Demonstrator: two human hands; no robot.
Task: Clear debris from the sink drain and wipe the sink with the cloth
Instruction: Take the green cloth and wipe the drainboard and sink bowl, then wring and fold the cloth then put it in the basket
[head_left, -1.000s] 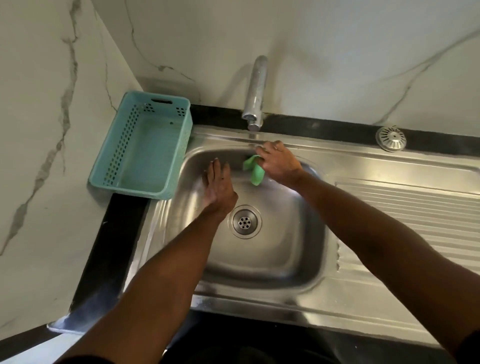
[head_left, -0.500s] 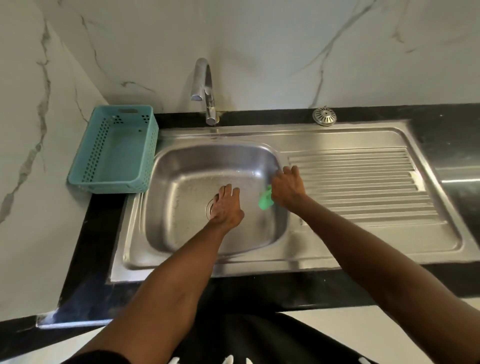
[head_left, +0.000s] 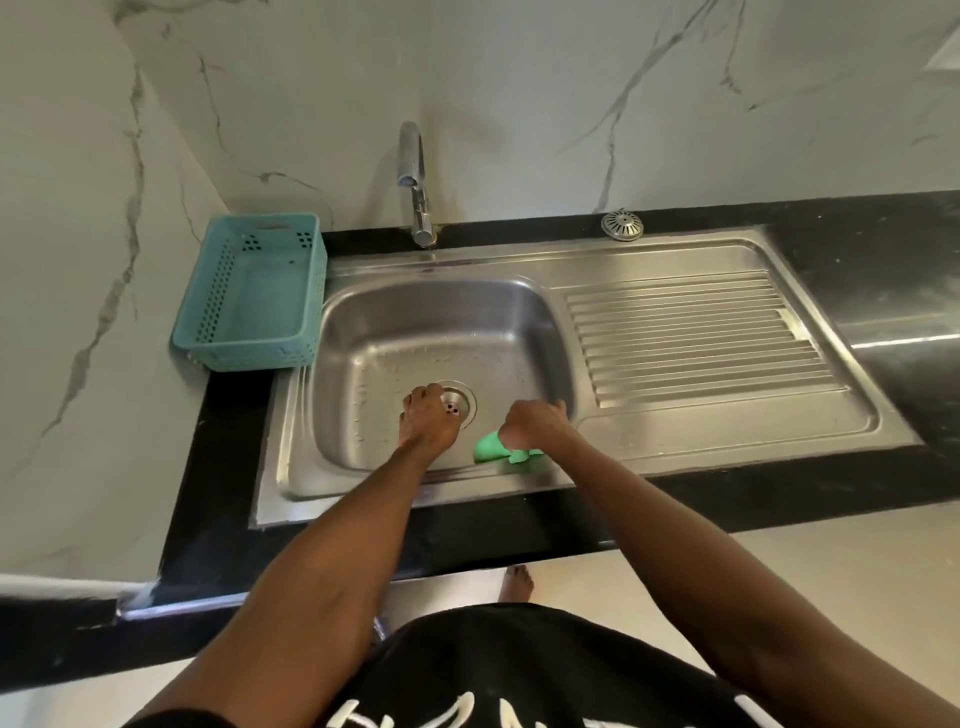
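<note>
Right hand (head_left: 535, 423) clutches green cloth (head_left: 493, 449), now shifted from sink's (head_left: 415, 332) back wall to near-right corner. Left hand (head_left: 428, 415), fingers relaxed, now rests on drain (head_left: 462, 402). You're mid-wipe; debris check unclear.

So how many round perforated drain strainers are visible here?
2: one strainer lies on the black counter behind the drainboard; the drain strainer sits in the basin floor, partly covered by the left hand.
</note>
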